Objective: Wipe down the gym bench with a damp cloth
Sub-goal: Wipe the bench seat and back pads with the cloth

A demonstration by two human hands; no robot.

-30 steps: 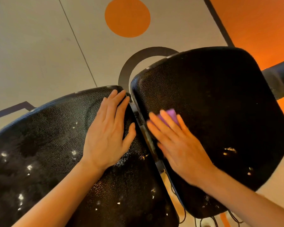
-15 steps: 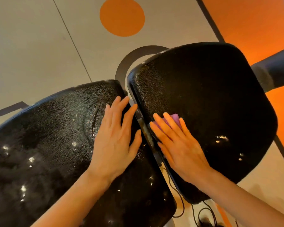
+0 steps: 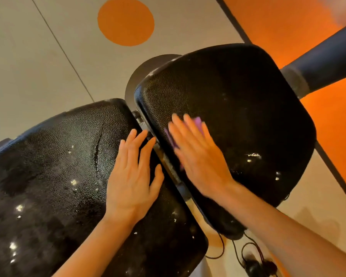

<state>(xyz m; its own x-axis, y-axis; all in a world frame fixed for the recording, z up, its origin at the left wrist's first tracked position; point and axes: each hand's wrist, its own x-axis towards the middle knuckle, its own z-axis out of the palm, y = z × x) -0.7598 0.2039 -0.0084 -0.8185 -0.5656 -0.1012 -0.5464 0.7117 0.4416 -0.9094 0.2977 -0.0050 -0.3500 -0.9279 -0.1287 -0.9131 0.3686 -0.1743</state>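
Note:
The gym bench has two black textured pads: a long back pad (image 3: 48, 176) at the left and a seat pad (image 3: 248, 108) at the right, with a narrow gap between them. My right hand (image 3: 200, 156) lies flat on the seat pad near its left edge, pressing a purple cloth (image 3: 198, 121) that peeks out past the fingers and at the hand's left side. My left hand (image 3: 132, 176) rests flat with spread fingers on the back pad beside the gap, holding nothing. Wet spots glint on both pads.
A crease (image 3: 98, 148) runs down the back pad left of my left hand. A dark padded roller (image 3: 324, 62) juts out at the upper right. Black cables (image 3: 248, 256) lie on the floor below the seat. The floor is beige with an orange circle (image 3: 125, 21) and an orange zone.
My right hand has slid the cloth a little up and leftward along the seat pad's edge and is blurred with motion. My left hand has stayed planted beside the gap.

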